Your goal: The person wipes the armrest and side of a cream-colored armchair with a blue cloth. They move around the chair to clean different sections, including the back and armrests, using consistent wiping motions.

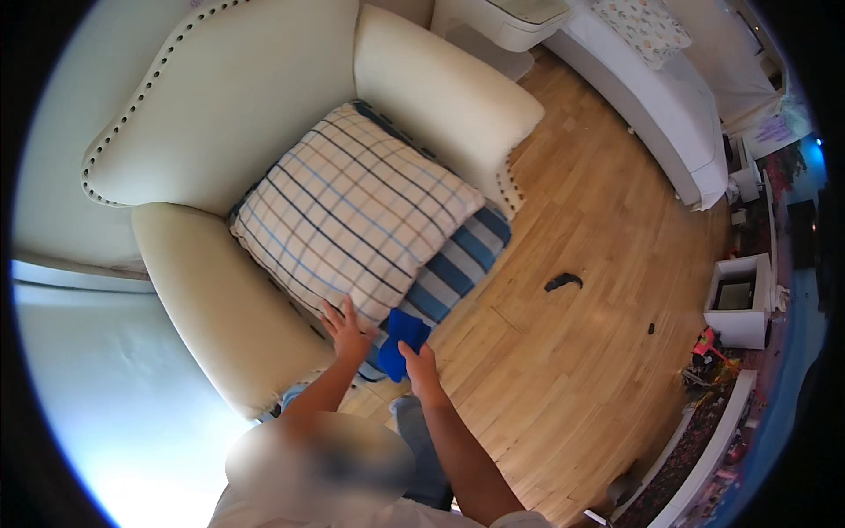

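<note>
A plaid cushion lies on a blue-and-grey striped seat pad in a cream armchair. My left hand has its fingers spread at the cushion's near corner and appears to touch it. Beside it, my right hand grips a folded blue cloth, thumb on top. The cloth is just over the front edge of the striped pad. Part of the pad is hidden under the cushion.
A dark curved object and a small black item lie on the wooden floor. To the right stand a white-covered bed and a white open-fronted cabinet, with a red toy-like object near it.
</note>
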The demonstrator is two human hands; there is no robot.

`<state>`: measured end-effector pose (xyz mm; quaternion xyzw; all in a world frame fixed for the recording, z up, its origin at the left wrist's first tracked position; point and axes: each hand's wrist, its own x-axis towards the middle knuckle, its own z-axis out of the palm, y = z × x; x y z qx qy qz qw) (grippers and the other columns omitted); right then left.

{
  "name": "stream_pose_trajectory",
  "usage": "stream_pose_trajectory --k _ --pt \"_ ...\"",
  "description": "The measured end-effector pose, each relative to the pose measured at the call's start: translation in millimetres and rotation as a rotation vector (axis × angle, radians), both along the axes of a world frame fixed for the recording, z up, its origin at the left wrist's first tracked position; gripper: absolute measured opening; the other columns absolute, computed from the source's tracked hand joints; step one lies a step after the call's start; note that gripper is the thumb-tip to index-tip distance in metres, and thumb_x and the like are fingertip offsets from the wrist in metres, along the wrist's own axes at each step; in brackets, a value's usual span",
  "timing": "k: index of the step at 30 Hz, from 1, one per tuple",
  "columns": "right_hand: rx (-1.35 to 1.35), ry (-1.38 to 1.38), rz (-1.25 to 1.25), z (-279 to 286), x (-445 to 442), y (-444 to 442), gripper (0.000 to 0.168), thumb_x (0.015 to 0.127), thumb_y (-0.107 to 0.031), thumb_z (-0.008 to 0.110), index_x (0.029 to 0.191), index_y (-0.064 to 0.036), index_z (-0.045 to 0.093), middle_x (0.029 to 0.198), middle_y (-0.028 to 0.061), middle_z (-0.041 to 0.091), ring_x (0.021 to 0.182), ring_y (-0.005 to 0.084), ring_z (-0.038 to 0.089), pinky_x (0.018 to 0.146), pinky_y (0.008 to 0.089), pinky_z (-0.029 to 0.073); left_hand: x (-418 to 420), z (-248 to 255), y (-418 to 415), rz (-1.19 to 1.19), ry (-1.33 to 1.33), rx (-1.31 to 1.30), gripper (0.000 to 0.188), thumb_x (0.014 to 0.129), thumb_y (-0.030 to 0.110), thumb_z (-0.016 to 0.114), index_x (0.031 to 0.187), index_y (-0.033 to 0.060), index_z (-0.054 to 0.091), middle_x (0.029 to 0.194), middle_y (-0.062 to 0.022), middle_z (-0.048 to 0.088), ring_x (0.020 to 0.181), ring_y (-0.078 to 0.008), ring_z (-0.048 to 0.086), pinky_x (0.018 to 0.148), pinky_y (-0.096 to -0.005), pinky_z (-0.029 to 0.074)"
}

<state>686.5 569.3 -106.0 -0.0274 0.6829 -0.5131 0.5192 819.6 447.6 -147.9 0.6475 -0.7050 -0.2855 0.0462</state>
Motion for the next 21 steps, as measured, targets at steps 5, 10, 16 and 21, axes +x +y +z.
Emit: stream_pose_trajectory --k 5,10,16,21 --pt "-0.062 -0.042 -0.017 75.0 -76.8 122.0 0.024 0.096 -0.018 0.071 0.116 -0.005 0.067 0.096 -0.0028 0.066 0.081 0.0072 0.057 0.072 0.0253 0.048 -43.7 10.1 -9.9 0.038 -0.32 0.224 0.12 0.074 0.041 0.088 0.163 0.0367 0.006 0.168 -0.0192 -0.014 0.148 -0.0572 0.01 0.111 -0.0617 0.04" --pt "-0.076 -0.007 -0.028 101.1 -119.5 159.7 0.021 0.098 -0.016 0.069 0.115 -0.004 0.067 0.097 -0.002 0.067 0.083 0.0074 0.058 0.074 0.0254 0.049 -55.1 36.5 -13.3 0.088 -0.393 0.388 0.113 0.08 0.044 0.082 0.163 0.0365 0.005 0.168 -0.0177 -0.014 0.149 -0.0538 0.016 0.112 -0.0568 0.042" --pt "-0.127 0.087 0.048 155.3 -179.4 132.1 0.026 0.097 -0.017 0.071 0.117 -0.002 0.066 0.104 0.0014 0.069 0.09 0.0097 0.062 0.081 0.0273 0.051 -74.7 42.9 52.9 0.24 0.233 0.316 0.073 0.093 0.046 0.068 0.15 0.0167 0.034 0.151 -0.0177 0.026 0.133 -0.0421 0.042 0.109 -0.0476 0.042" --pt "-0.186 0.132 0.09 175.5 -245.5 68.5 0.027 0.094 -0.011 0.072 0.119 -0.001 0.065 0.109 0.0036 0.069 0.096 0.0119 0.063 0.086 0.0282 0.051 -203.1 163.2 103.9 0.281 1.085 0.784 0.041 0.104 0.04 0.057 0.127 0.0065 0.063 0.118 -0.0048 0.065 0.113 -0.0178 0.057 0.102 -0.0378 0.044"
